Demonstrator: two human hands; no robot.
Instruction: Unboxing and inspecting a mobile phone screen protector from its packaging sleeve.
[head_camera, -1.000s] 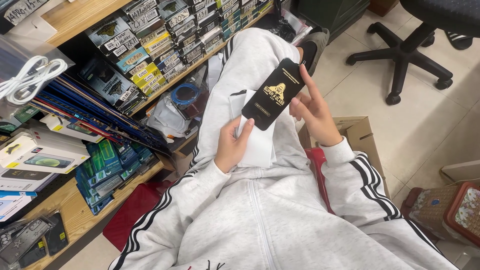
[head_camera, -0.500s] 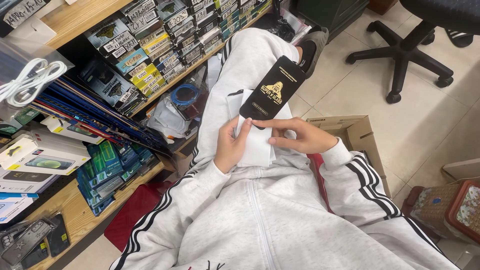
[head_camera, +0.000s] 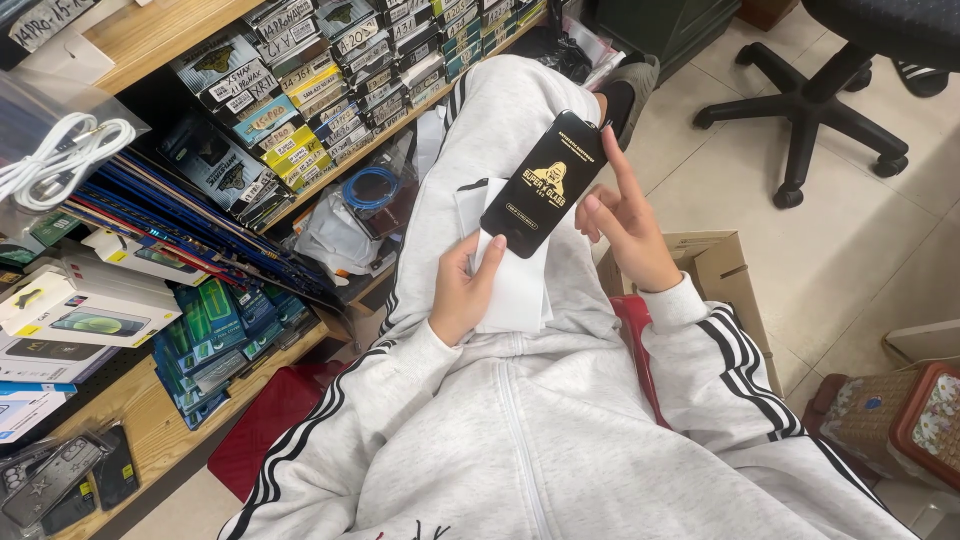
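A flat black package (head_camera: 540, 185) with a gold emblem is held tilted above my lap. My left hand (head_camera: 463, 292) pinches its lower end with the thumb, and also rests on several white sheets (head_camera: 518, 290) lying on my grey trousers. My right hand (head_camera: 626, 228) is at the package's right side. Its index finger points up along the package's right edge and touches it near the top corner, while the other fingers are loosely curled and grip nothing.
Wooden shelves (head_camera: 160, 425) on the left are packed with flat boxed packages and a bagged white cable (head_camera: 60, 165). An open cardboard box (head_camera: 722, 268) stands by my right leg. A black office chair base (head_camera: 805, 105) is on the tiled floor, and a woven basket (head_camera: 895, 420) at lower right.
My right hand lay across under the package half a second ago; it has now drawn back to the right side with its index finger raised along the edge. The left hand keeps its hold.
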